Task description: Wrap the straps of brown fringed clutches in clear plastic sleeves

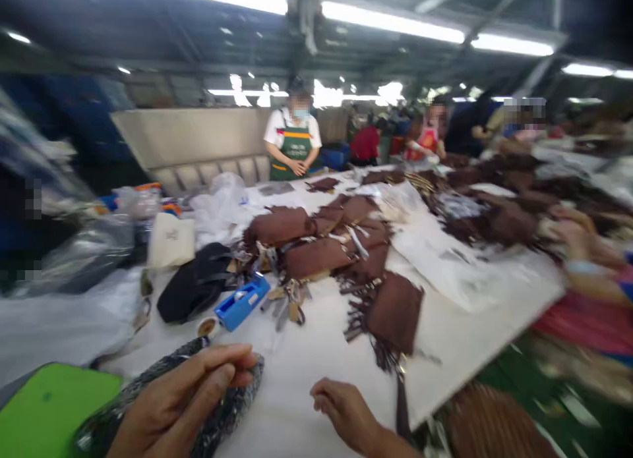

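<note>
My left hand [190, 392] is at the lower left, with thumb and fingers pressed together. Whether anything small sits in that pinch cannot be made out. Behind and under it lies a glossy black-and-grey bundle [163, 372]. My right hand [346, 412] hovers over the white table [291, 392], its fingers curled in and nothing visible in them. Beyond the right hand lies a brown fringed bag [395, 310] with a dark strap hanging toward the table edge. More brown bags [316, 257] are piled at the middle. A blue tape dispenser [242, 302] stands ahead of my left hand.
A black cap-like item [195, 283], a cream box [171, 240] and clear plastic bags [222, 201] crowd the left. A bright green panel [54, 412] is at lower left. A person in a green apron [295, 145] stands across the table. A co-worker's arm [578, 247] reaches in from the right.
</note>
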Motion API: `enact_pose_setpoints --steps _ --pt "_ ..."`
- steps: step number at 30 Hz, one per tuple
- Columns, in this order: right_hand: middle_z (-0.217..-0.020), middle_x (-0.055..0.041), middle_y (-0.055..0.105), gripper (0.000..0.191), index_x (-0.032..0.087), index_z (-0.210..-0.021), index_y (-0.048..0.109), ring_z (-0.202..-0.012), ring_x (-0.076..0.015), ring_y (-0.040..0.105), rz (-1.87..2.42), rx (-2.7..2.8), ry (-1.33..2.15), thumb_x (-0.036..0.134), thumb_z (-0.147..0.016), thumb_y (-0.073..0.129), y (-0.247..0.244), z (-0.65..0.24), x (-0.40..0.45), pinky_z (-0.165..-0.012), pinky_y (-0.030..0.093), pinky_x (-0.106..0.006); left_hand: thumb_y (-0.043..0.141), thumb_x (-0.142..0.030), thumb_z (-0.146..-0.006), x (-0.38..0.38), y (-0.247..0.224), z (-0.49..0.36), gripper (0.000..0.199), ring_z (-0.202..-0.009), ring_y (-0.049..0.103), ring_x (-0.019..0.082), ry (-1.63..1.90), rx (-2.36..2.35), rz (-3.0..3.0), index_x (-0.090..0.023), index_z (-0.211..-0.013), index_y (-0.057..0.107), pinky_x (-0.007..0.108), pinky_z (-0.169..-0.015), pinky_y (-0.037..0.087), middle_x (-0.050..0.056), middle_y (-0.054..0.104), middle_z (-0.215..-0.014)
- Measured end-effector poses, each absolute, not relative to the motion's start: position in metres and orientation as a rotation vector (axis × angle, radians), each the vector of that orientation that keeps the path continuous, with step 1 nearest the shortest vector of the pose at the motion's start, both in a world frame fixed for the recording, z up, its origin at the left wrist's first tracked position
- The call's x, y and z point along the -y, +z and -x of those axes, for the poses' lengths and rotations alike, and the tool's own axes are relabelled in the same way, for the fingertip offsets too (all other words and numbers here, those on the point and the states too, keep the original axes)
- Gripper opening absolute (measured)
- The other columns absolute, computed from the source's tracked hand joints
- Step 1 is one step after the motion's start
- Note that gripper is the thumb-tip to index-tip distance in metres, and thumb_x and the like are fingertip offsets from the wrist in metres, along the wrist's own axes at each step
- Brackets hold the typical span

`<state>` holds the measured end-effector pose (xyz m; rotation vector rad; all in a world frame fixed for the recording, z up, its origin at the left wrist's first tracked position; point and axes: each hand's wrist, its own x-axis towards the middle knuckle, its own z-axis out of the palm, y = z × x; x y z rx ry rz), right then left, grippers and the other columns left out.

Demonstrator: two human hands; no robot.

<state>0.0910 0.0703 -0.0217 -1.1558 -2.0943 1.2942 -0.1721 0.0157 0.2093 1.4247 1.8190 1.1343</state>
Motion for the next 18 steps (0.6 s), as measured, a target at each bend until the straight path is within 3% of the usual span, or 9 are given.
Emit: enact_pose_setpoints --steps 7,12,18 --pt "-0.101 -0.0056 0.07 0.029 0.021 -0.109 0.066 -0.097 -0.0186 0.062 1.474 2.201 1.191 0.02 -0.088 0.046 -0.045 -0.262 0.044 -0.086 0.043 -0.027 0.059 -0.053 -0.084 -0.029 0.111 0.055 0.04 -0.095 0.066 0.027 0.524 -1.447 -1.345 -0.022 -0.109 0.065 0.036 -0.089 0.053 0.006 0.068 -0.108" --pt "-0.099 -0.0055 0.07 0.027 0.021 -0.106 0.065 -0.095 -0.0183 0.063 2.159 1.93 1.193 0.02 -0.09 0.043 -0.074 -0.342 0.129 -0.081 0.041 -0.025 0.059 -0.053 -0.082 -0.016 0.06 0.016 0.042 -0.088 0.066 0.027 0.314 -1.272 -1.232 -0.017 -0.104 0.065 0.037 -0.082 0.052 0.01 0.069 -0.101" --pt "-0.098 -0.0122 0.069 0.027 0.015 -0.102 0.064 -0.092 -0.0209 0.064 2.455 1.765 1.17 0.015 -0.09 0.039 -0.113 -0.377 0.17 -0.077 0.04 -0.027 0.062 -0.051 -0.077 -0.015 0.022 -0.009 0.044 -0.084 0.066 0.025 0.262 -1.187 -1.19 -0.014 -0.1 0.065 0.035 -0.077 0.051 0.012 0.07 -0.097"
